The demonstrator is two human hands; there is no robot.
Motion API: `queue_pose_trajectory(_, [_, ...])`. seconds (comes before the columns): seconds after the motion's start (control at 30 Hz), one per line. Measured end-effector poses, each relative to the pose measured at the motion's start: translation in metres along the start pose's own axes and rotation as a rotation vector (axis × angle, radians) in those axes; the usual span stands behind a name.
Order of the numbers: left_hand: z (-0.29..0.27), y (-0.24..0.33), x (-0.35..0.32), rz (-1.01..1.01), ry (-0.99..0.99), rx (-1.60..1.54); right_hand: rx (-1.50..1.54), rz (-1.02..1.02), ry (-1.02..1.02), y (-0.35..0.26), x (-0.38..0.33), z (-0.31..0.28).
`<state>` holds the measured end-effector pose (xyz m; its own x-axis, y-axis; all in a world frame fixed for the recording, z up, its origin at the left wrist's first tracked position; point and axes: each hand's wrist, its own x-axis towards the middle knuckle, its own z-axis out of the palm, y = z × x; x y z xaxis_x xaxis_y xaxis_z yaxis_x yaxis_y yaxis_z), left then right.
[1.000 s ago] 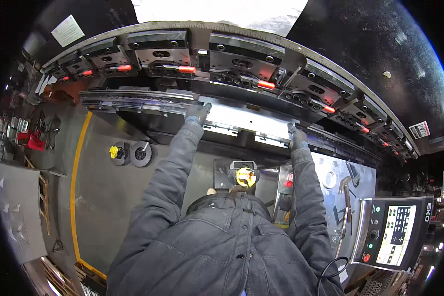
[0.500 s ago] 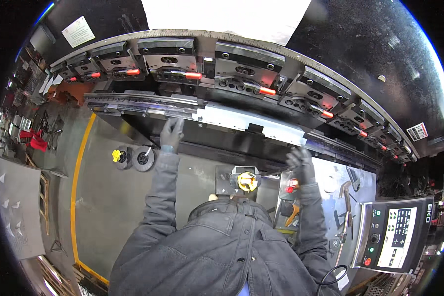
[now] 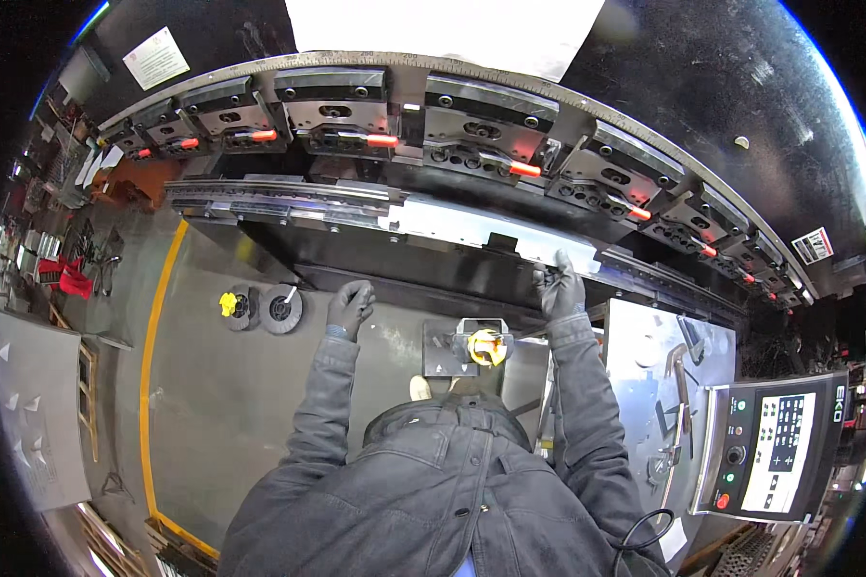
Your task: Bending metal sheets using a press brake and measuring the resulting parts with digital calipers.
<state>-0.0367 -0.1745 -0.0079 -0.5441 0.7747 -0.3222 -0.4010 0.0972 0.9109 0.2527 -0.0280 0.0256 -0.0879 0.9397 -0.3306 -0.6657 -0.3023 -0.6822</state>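
A long, pale sheet-metal strip lies along the lower tool rail of a press brake. My right hand, in a dark glove, is at the strip's front edge near its right end. One finger stretches up over that edge and the thumb stands apart; whether they touch the metal is unclear. Below the rail, apart from the strip, my left hand hangs with its gloved fingers curled in and nothing visible in them. A small black block sits at the strip's front edge.
Upper clamps with red levers line the beam above. A control panel stands at right, beside a grey table bearing a hammer. A foot pedal is on the floor by my shoes; dark spools lie at left.
My left hand has dropped back from the rail toward me, and its fingers have curled. My right hand has moved left and up to the strip's front edge. The view shifted slightly.
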Motion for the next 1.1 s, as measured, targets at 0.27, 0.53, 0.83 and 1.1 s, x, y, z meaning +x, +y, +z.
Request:
queue_pose_trajectory(0.27, [-0.008, 0.0, -0.007, 0.048, -0.029, 0.005, 0.02, -0.07, 0.046, 0.011, 0.002, -0.005])
queue_pose_trajectory(0.53, [0.04, 0.068, -0.063, 0.776, -0.265, 0.49, -0.759, -0.443, 0.082, -0.009, -0.082, 0.001])
queue_pose_trajectory(0.83, [0.101, -0.019, -0.061, -0.023, -0.365, -0.198, -1.493, -0.81, -0.629, -0.011, -0.118, 0.082])
queue_pose_trajectory(1.1, [0.109, -0.014, -0.007, -0.182, -0.42, -0.765, -0.664, 0.148, -0.13, -0.004, -0.1, -0.02])
